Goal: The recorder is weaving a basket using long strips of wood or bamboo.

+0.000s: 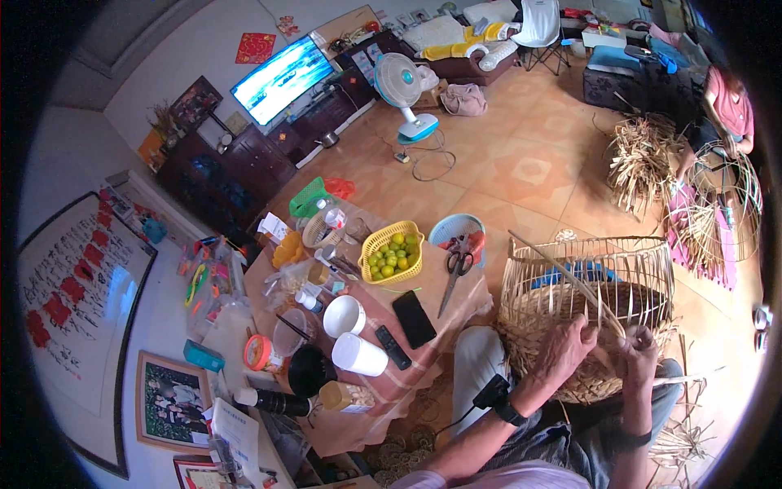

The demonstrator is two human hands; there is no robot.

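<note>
A half-woven straw basket (529, 314) with upright slats and a blue piece inside rests between my knees at the lower right. My left hand (570, 346) is closed on a pale straw strip (562, 269) at the basket's near side. My right hand (638, 350), a little to the right, pinches the same strip where it bends against the weave. Loose straw ends hang out to the right of the basket.
A low table (471, 293) at left holds scissors (458, 261), a yellow fruit basket (391, 253), bowls, cups and a phone (414, 318). A fan (399, 81) stands beyond it. At far right a person in pink (729, 106) sits with straw bundles (639, 163) and a frame.
</note>
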